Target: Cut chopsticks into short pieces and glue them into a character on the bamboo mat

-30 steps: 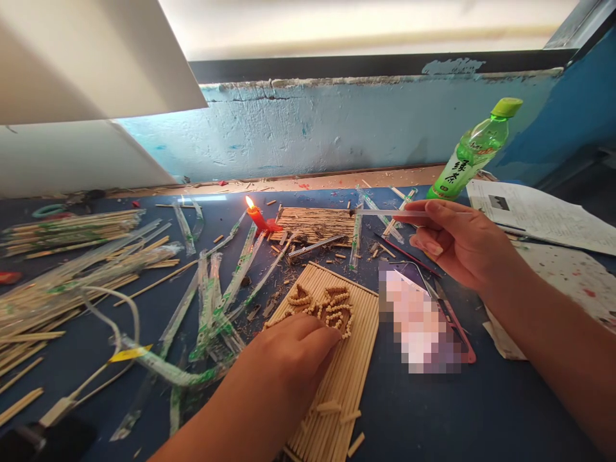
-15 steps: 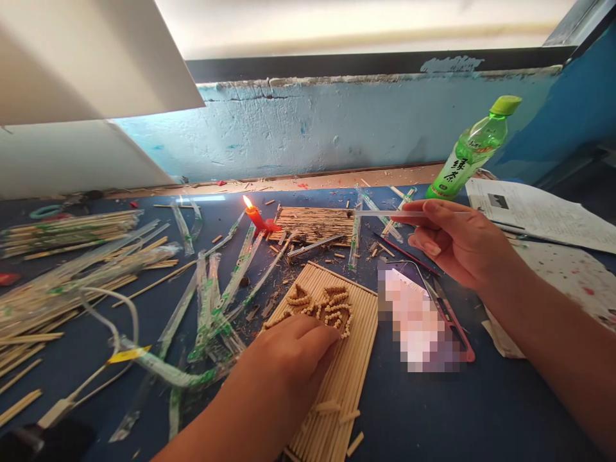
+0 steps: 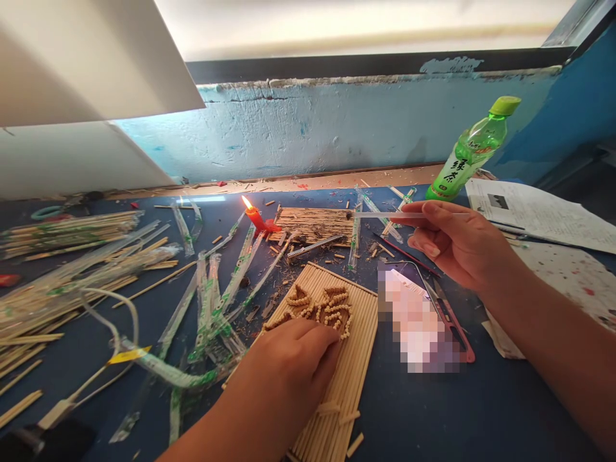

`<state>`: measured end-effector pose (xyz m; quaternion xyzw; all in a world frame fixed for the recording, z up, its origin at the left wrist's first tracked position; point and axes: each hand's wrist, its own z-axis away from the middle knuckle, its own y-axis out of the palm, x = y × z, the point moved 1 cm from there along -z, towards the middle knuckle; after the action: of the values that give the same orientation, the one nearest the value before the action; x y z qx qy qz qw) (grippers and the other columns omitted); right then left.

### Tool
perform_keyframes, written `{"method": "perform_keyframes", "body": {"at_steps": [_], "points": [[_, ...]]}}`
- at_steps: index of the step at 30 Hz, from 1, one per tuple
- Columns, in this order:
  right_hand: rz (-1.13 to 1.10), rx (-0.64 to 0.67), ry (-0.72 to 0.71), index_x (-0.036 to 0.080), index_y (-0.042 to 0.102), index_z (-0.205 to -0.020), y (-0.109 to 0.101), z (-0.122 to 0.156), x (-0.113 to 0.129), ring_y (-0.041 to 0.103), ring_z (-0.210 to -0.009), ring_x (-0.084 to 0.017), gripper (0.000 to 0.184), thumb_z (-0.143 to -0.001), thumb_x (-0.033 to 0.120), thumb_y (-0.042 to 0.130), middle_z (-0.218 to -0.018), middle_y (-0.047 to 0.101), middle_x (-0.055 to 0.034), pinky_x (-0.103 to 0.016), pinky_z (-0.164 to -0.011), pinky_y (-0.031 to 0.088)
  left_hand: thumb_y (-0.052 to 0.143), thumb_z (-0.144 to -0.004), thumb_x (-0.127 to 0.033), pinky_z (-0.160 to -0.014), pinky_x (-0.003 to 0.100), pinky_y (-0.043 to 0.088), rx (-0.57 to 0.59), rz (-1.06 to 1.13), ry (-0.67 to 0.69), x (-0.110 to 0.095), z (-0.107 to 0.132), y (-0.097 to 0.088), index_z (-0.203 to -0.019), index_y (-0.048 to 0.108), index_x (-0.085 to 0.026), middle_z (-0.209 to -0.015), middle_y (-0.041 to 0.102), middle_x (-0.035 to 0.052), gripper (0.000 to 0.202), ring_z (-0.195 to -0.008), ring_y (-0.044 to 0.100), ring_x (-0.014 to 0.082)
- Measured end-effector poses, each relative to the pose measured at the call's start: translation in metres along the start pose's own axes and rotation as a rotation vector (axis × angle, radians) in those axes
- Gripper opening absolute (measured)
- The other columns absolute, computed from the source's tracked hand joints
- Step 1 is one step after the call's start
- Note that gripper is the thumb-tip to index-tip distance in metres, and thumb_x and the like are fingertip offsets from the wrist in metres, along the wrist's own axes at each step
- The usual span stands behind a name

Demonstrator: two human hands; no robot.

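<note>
While right hand [image 3: 450, 240] keeps translucent stick [image 3: 378, 215] pinched, left hand [image 3: 289, 366] shifts slightly on slatted panel [image 3: 359, 346], baring more beaded pattern [image 3: 337, 313]; cannot tell its hold; work seems little advanced.

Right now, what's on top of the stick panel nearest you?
Curvy rows of tiny bead-like pieces and a few loose stick bits lie on the stick panel. The left hand hides part, so I can't see what's underneath.
</note>
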<state>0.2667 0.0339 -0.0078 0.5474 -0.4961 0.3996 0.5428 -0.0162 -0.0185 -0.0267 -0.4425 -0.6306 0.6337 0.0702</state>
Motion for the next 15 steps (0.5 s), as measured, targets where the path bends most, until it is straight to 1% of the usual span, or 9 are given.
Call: {"method": "perform_keyframes", "body": {"at_steps": [5, 11, 15], "points": [[-0.014, 0.008, 0.01, 0.024, 0.082, -0.093, -0.0007, -0.0002, -0.0009, 0.043, -0.046, -0.006, 0.015, -0.092, 0.031, 0.068, -0.098, 0.079, -0.0088, -0.024, -0.045, 0.038, 0.057, -0.092, -0.018, -0.067, 0.03, 0.058, 0.013, -0.021, -0.018, 0.0001, 0.0017, 0.0017, -0.09, 0.073, -0.022, -0.078, 0.074, 0.0021, 0.016, -0.07, 0.07, 0.0185], [0.018, 0.0, 0.016, 0.027, 0.082, -0.092, -0.002, -0.0008, -0.0014, 0.042, -0.045, -0.008, 0.015, -0.09, 0.035, 0.07, -0.098, 0.079, -0.007, -0.027, -0.044, 0.039, 0.057, -0.093, -0.018, -0.066, 0.034, 0.058, 0.015, 0.003, -0.031, 0.0008, 0.0035, 0.0046, -0.091, 0.072, -0.021, -0.08, 0.074, 0.002, 0.016, -0.07, 0.07, 0.0203], [0.026, -0.009, 0.026, 0.027, 0.082, -0.092, -0.0007, -0.0002, -0.0004, 0.041, -0.045, -0.008, 0.014, -0.089, 0.036, 0.071, -0.098, 0.079, -0.0064, -0.027, -0.044, 0.039, 0.057, -0.093, -0.018, -0.065, 0.033, 0.057, 0.0, 0.001, -0.033, 0.0003, 0.0046, 0.0053, -0.09, 0.072, -0.021, -0.079, 0.074, 0.0018, 0.015, -0.069, 0.07, 0.0203]]}}
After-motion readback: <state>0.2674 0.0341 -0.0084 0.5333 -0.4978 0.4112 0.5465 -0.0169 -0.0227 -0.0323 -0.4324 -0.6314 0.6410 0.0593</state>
